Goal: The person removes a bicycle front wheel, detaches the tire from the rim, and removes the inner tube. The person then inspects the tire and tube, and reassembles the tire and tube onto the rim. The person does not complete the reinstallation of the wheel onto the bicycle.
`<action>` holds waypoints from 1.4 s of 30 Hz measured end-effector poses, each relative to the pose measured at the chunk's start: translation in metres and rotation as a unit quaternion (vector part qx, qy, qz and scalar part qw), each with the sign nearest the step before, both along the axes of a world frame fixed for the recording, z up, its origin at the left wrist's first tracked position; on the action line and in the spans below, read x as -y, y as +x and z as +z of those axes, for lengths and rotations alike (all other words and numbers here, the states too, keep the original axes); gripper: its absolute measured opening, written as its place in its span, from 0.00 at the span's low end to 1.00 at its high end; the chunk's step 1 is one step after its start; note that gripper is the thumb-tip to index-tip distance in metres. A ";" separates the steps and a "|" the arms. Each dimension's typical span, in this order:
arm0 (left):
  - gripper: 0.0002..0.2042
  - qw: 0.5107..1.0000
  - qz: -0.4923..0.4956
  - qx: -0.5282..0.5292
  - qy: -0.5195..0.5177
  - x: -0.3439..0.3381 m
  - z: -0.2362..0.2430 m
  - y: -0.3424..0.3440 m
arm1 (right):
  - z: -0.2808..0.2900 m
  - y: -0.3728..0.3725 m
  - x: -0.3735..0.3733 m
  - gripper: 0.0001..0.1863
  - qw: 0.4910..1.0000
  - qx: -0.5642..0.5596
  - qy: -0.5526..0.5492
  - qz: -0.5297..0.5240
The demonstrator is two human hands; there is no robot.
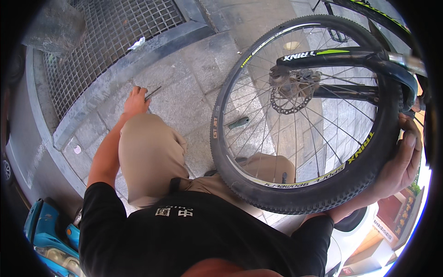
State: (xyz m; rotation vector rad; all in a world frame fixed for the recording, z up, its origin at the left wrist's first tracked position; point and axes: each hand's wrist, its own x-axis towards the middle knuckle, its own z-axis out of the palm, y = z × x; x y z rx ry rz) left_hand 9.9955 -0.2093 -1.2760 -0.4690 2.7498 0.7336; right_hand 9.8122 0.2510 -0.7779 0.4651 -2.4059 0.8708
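A bicycle's front wheel with a black knobbly tyre [277, 199] stands at the right, held in a black fork [341, 56]. At its hub sits a disc brake rotor [291, 102]. My right hand [408, 152] is curled against the tyre's outer edge at the far right, near the top of the fork; some of its fingers are hidden. On the left, my left hand [135, 100] is low over the paving, its fingers closed on a thin dark rod-like tool [153, 93]. Through the spokes, a dark green, handle-shaped object [238, 123] shows on the paving.
Grey stone paving [184, 87] lies in front of me. A metal grating [110, 41] with a stone border surrounds a tree trunk [55, 27] at the upper left. White litter [137, 44] lies on that border. A blue vehicle [50, 231] stands at the lower left. My bent knee [150, 152] is beside my left forearm.
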 end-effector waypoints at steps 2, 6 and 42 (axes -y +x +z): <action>0.16 0.998 -0.042 -0.015 0.046 0.010 0.014 -0.022 | -0.002 0.001 0.006 0.20 0.999 -0.013 -0.042 -0.031; 0.15 0.968 -0.101 -0.032 0.226 -0.016 0.089 -0.107 | -0.010 -0.002 0.019 0.18 0.988 -0.025 -0.118 -0.101; 0.18 0.893 -0.060 -0.194 0.402 -0.289 0.322 -0.274 | 0.005 0.071 0.007 0.49 0.882 0.399 -0.189 -0.165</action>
